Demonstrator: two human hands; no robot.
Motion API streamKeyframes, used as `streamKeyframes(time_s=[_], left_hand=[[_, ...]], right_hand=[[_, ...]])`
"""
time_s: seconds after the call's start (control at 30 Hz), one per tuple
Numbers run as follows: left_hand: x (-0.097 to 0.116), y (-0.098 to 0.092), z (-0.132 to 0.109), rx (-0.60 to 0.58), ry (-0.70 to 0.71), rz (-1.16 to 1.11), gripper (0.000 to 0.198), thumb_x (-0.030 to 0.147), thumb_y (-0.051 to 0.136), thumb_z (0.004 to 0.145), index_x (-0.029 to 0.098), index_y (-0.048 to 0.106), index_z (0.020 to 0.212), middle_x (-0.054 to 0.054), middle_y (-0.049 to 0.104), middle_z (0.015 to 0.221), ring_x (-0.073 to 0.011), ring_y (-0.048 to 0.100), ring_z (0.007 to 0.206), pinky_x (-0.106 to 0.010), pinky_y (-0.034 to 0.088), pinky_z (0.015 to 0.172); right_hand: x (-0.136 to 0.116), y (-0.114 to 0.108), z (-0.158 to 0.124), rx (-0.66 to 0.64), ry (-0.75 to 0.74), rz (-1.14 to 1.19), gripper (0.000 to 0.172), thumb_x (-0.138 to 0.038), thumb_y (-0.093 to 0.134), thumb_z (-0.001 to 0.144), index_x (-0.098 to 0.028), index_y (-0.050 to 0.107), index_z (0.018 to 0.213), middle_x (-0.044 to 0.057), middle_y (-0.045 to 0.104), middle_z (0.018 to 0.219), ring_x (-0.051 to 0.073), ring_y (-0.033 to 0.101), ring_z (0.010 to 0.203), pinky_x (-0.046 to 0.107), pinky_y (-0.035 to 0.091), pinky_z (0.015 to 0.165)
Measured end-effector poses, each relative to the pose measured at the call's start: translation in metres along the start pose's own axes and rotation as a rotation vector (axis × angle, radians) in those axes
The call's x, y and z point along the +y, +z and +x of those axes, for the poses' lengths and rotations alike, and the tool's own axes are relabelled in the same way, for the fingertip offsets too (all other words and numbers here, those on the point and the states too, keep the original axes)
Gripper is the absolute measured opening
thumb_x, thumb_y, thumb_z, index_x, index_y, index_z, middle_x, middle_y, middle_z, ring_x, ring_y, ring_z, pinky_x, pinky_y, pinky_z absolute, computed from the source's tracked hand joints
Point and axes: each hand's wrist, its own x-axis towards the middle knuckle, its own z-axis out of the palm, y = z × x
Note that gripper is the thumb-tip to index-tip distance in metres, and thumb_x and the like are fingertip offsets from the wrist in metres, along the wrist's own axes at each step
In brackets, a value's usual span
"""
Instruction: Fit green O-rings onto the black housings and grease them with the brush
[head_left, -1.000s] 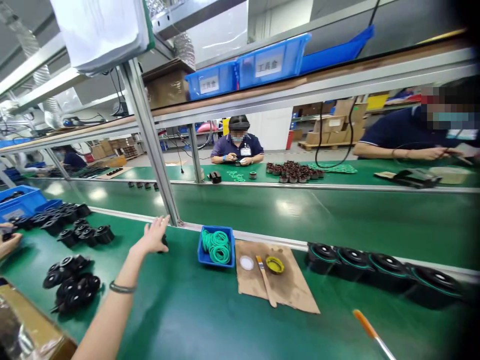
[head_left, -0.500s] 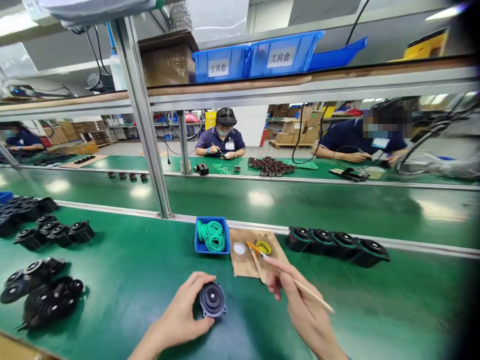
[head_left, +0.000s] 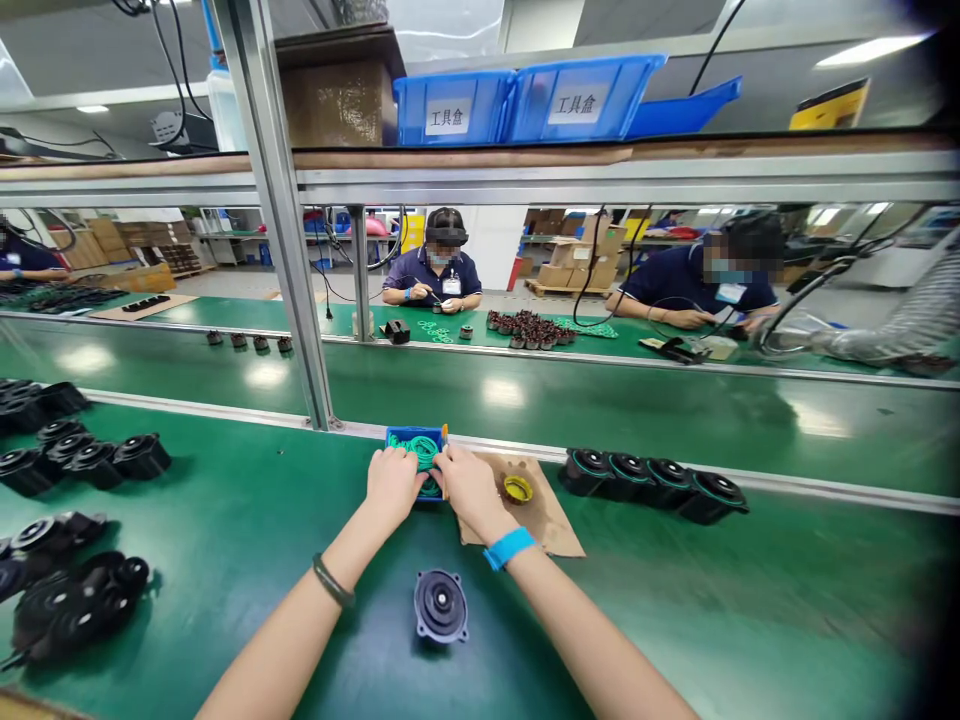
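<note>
Both my hands reach into a small blue tray (head_left: 397, 436) of green rubber rings (head_left: 421, 448) at the far edge of the green mat. My left hand (head_left: 393, 484) pinches at a green ring there. My right hand (head_left: 469, 490) touches the same rings, and the orange tip of a brush (head_left: 445, 432) pokes up above its fingers. A round black part (head_left: 440, 605) lies flat on the mat between my forearms, with neither hand touching it.
Brown paper (head_left: 559, 528) with a yellow lid (head_left: 517, 489) lies right of the tray. A row of black parts with green rings (head_left: 652, 480) stands further right. More black parts (head_left: 75, 455) sit at the left. A metal post (head_left: 289, 250) and a conveyor belt (head_left: 570, 405) lie beyond, with people working opposite.
My left hand let go of the black part, which now lies on the mat. Both hands moved forward to the blue tray. The brush went from the yellow lid to the tray.
</note>
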Motion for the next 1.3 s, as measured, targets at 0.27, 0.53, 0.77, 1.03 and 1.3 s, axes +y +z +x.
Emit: streamKeyframes(time_s=[0.27, 0.53, 0.77, 1.03, 1.3], left_hand=[[-0.02, -0.005, -0.012, 0.095, 0.041, -0.097, 0.007, 0.017, 0.066, 0.084, 0.02, 0.068, 0.09, -0.006, 0.072, 0.088, -0.0248, 0.065, 0.088, -0.038, 0.049, 0.081], [-0.011, -0.045, -0.089, 0.266, 0.194, -0.365, 0.016, 0.032, 0.057, 0.093, 0.021, 0.064, 0.102, -0.007, 0.068, 0.104, -0.0198, 0.065, 0.099, -0.032, 0.053, 0.088], [-0.007, -0.025, -0.146, 0.138, 0.46, -0.391, 0.054, 0.059, 0.067, 0.078, 0.021, 0.058, 0.116, -0.013, 0.068, 0.116, -0.0277, 0.064, 0.112, -0.038, 0.054, 0.094], [-0.009, -0.009, -0.139, 0.158, 0.548, -0.316, 0.043, 0.044, 0.065, 0.086, 0.017, 0.056, 0.118, -0.014, 0.071, 0.113, -0.0284, 0.065, 0.112, -0.043, 0.054, 0.095], [-0.013, -0.008, -0.133, 0.147, 0.564, -0.269, 0.057, 0.053, 0.064, 0.084, 0.014, 0.055, 0.124, -0.017, 0.07, 0.115, -0.0294, 0.067, 0.109, -0.043, 0.057, 0.092]], right_hand=[[0.001, -0.014, 0.0, 0.013, 0.031, 0.085, 0.013, -0.018, 0.062, 0.091, -0.02, 0.066, 0.078, 0.005, 0.067, 0.082, 0.021, 0.064, 0.078, 0.027, 0.042, 0.064], [-0.016, -0.078, -0.037, 0.043, 0.0, 0.404, 0.014, -0.021, 0.058, 0.093, -0.02, 0.061, 0.08, -0.001, 0.068, 0.074, 0.015, 0.063, 0.065, 0.023, 0.046, 0.061], [-0.032, -0.068, -0.094, -0.123, -0.025, 0.582, 0.012, -0.026, 0.06, 0.092, -0.02, 0.069, 0.087, 0.003, 0.074, 0.078, 0.019, 0.07, 0.07, 0.027, 0.05, 0.061], [-0.026, -0.066, -0.115, 0.015, -0.277, 0.687, 0.032, -0.051, 0.062, 0.088, -0.021, 0.061, 0.099, 0.009, 0.071, 0.099, 0.022, 0.065, 0.092, 0.034, 0.052, 0.081], [-0.027, -0.05, -0.116, 0.003, -0.264, 0.66, 0.036, -0.057, 0.059, 0.087, -0.022, 0.051, 0.084, 0.008, 0.072, 0.104, 0.023, 0.064, 0.094, 0.037, 0.048, 0.081]])
